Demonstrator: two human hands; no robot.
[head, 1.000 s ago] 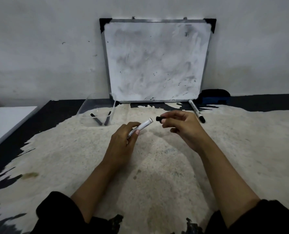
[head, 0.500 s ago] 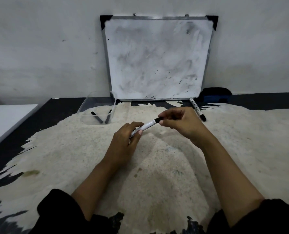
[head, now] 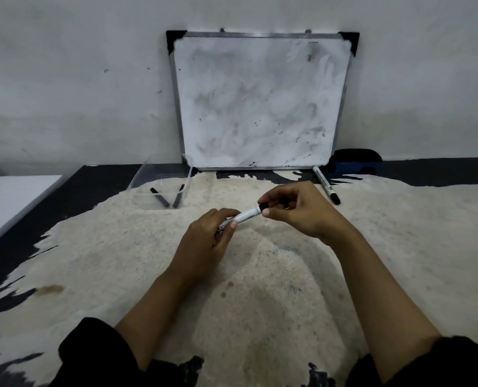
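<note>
A white marker (head: pixel 245 216) is held level above the table's middle. My left hand (head: pixel 204 244) grips its lower barrel, thumb on top. My right hand (head: pixel 296 209) pinches the black cap (head: pixel 262 205), which sits on the marker's far end. Most of the cap is hidden by my fingers. Behind my hands a smudged whiteboard (head: pixel 260 101) leans against the wall.
A second capped marker (head: pixel 326 185) lies by the whiteboard's right foot, next to a blue eraser (head: pixel 353 165). A clear plastic tray (head: pixel 162 188) at the back left holds two black markers. A worn pale covering (head: pixel 120 261) spreads over the dark table. A white surface (head: pixel 6 196) adjoins at left.
One second ago my right hand held the cap apart from the marker. It has brought the cap onto the marker's tip and keeps pinching it there. My left hand has barely moved.
</note>
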